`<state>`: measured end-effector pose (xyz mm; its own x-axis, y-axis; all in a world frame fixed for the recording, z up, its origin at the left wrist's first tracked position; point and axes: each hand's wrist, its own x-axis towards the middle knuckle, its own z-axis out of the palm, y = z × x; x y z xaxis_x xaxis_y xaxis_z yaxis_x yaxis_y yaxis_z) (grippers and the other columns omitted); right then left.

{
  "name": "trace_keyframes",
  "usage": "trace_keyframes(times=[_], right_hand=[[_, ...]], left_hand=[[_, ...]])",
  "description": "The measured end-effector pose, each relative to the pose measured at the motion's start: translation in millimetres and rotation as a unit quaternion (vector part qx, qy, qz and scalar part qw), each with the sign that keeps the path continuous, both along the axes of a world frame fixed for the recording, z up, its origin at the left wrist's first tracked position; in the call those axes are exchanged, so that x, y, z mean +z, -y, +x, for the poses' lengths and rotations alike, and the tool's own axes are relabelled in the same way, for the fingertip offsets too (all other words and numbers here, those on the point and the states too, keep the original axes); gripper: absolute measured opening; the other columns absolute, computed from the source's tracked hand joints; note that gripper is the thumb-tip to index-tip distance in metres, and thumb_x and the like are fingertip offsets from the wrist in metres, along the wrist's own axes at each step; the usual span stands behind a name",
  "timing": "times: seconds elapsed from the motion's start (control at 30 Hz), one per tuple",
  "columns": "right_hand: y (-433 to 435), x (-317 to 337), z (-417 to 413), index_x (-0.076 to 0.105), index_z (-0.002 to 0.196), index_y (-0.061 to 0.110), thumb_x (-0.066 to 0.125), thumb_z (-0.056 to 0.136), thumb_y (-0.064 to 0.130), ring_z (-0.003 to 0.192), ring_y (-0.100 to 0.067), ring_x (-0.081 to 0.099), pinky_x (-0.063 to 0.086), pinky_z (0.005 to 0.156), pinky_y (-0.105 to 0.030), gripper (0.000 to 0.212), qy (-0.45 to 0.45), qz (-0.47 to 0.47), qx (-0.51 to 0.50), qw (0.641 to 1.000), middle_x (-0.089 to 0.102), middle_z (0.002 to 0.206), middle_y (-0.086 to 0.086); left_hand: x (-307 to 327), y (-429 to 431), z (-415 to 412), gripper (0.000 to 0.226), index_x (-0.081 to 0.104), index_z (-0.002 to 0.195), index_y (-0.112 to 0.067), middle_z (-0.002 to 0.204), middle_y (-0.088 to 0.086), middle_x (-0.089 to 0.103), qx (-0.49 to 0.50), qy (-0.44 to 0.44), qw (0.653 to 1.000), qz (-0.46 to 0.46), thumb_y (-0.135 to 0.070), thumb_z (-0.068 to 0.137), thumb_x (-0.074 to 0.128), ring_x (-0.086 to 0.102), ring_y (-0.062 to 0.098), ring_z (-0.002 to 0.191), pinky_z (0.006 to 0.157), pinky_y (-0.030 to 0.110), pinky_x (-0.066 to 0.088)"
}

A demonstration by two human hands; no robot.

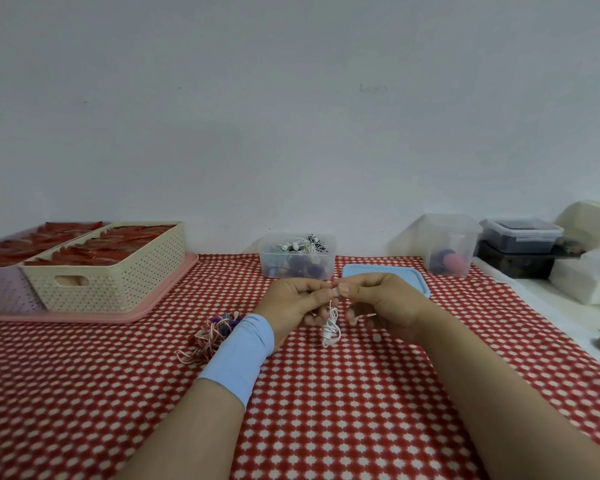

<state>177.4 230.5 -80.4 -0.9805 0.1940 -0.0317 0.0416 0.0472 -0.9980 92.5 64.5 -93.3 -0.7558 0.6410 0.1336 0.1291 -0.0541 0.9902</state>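
**Light, limp cable, held at its top end**

The red-and-white patterned tablecloth (326,410) fills the lower half of the frame. At middle left, a cream perforated plastic basket (118,282) full of red packets stands on a pink plastic tray (146,315). The left hand (291,303), which wears a pale blue wristband, and the right hand (385,303) meet just below the centre of the frame. Behind them, near the wall, stands a clear plastic tub (297,263) of mixed earphones. A pale blue plastic lid (361,270) lies just to its right. A pink tangle of earphone cable (205,337) lies on the cloth beside the left wrist.

The white earphone cable bundle (330,327) hangs between the two hands at the centre of the frame. Whether its lower end touches the cloth cannot be told. Each hand pinches the top end between thumb and forefinger, with the thumbs nearly touching, around a small white piece (335,292) too small to identify. The other fingers curl loosely beneath, and a thin white strand runs out by the right hand's lower fingers.

The bundle looks almost weightless and entirely limp. It will sag, swing and spring loose rather than keep its shape. The smooth cable is likely to slip through a loose pinch, and the joints at the earbuds and plug are probably the weak spots. It seems best held around the middle of the coil, with the loose end pinched separately. Hard tugs on a single strand are best avoided.
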Motion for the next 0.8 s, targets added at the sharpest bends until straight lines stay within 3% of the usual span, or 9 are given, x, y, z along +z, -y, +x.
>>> trace_keyframes(times=[0.1,0.27,0.33,0.4,0.47,0.53,0.67,0.8], right_hand=[[0.6,1.9,1.7,0.079,0.102,0.013,0.072,0.09,0.024,0.065,-0.016,0.065,0.04,0.049,-0.022,0.017,-0.02,0.039,-0.022,0.999,0.078,0.1,-0.005],[-0.3,2.2,4.6,0.08,0.092,0.013,0.079,0.084,0.017,0.055,-0.01,0.064,0.043,0.046,-0.017,0.009,-0.042,0.124,-0.085,0.988,0.076,0.075,0.001],[-2.7,-1.8,1.4,0.08,0.088,0.011,0.081,0.083,0.015,0.053,-0.01,0.063,0.047,0.049,-0.015,0.006,-0.043,0.143,-0.107,0.983,0.078,0.08,-0.002],[-6.2,-6.8,-3.0,0.081,0.085,0.013,0.08,0.084,0.015,0.054,-0.009,0.063,0.053,0.056,-0.017,0.002,-0.038,0.176,-0.107,0.978,0.078,0.081,-0.002],[-9.3,-11.7,-7.8,0.081,0.083,0.017,0.078,0.087,0.019,0.055,-0.008,0.061,0.055,0.06,-0.022,0.005,-0.03,0.219,-0.115,0.969,0.078,0.081,0.0],[-12.0,-14.4,-11.1,0.081,0.082,0.019,0.075,0.09,0.023,0.06,-0.007,0.06,0.053,0.063,-0.024,0.011,-0.03,0.242,-0.137,0.96,0.077,0.082,0.003],[-14.7,-11.8,-9.4,0.079,0.094,0.02,0.069,0.095,0.02,0.081,0.002,0.063,0.045,0.071,-0.012,0.011,-0.038,0.275,-0.149,0.949,0.072,0.092,0.014],[-8.8,-7.7,-11.4,0.076,0.11,0.025,0.064,0.092,0.01,0.093,0.008,0.06,0.045,0.09,-0.016,0.026,-0.05,0.297,-0.1,0.948,0.07,0.109,0.016]], left_hand=[[2.6,-0.3,-1.1,0.011,0.074,0.099,-0.016,0.066,-0.008,0.071,0.049,-0.062,0.995,-0.055,-0.018,0.088,0.072,0.058,0.008,0.058,0.053,0.019,0.046],[10.4,3.6,-0.9,0.017,0.073,0.107,-0.02,0.078,-0.007,0.071,0.061,-0.148,0.979,-0.124,-0.017,0.091,0.068,0.062,0.005,0.058,0.052,0.014,0.047],[12.2,7.4,-6.2,0.017,0.072,0.108,-0.024,0.094,-0.011,0.071,0.092,-0.2,0.961,-0.169,-0.024,0.092,0.067,0.065,0.007,0.07,0.065,0.016,0.051],[11.3,8.3,-5.9,0.025,0.071,0.104,-0.029,0.103,-0.016,0.068,0.09,-0.235,0.933,-0.256,-0.044,0.083,0.072,0.064,0.005,0.092,0.08,0.02,0.048],[5.6,2.9,-0.8,0.045,0.067,0.104,-0.03,0.101,-0.015,0.066,0.058,-0.232,0.908,-0.345,-0.057,0.07,0.078,0.062,0.005,0.095,0.083,0.025,0.049],[0.8,-4.4,1.1,0.045,0.065,0.105,-0.03,0.102,-0.011,0.065,0.055,-0.251,0.883,-0.392,-0.053,0.069,0.08,0.061,0.007,0.094,0.087,0.03,0.052],[1.0,-3.3,-8.8,0.027,0.069,0.109,-0.027,0.112,-0.006,0.067,0.083,-0.27,0.881,-0.38,-0.035,0.084,0.074,0.06,0.009,0.096,0.09,0.028,0.05],[5.7,2.8,-13.2,0.027,0.069,0.113,-0.024,0.119,-0.006,0.066,0.084,-0.286,0.889,-0.348,-0.031,0.086,0.072,0.057,0.008,0.098,0.087,0.021,0.042]])
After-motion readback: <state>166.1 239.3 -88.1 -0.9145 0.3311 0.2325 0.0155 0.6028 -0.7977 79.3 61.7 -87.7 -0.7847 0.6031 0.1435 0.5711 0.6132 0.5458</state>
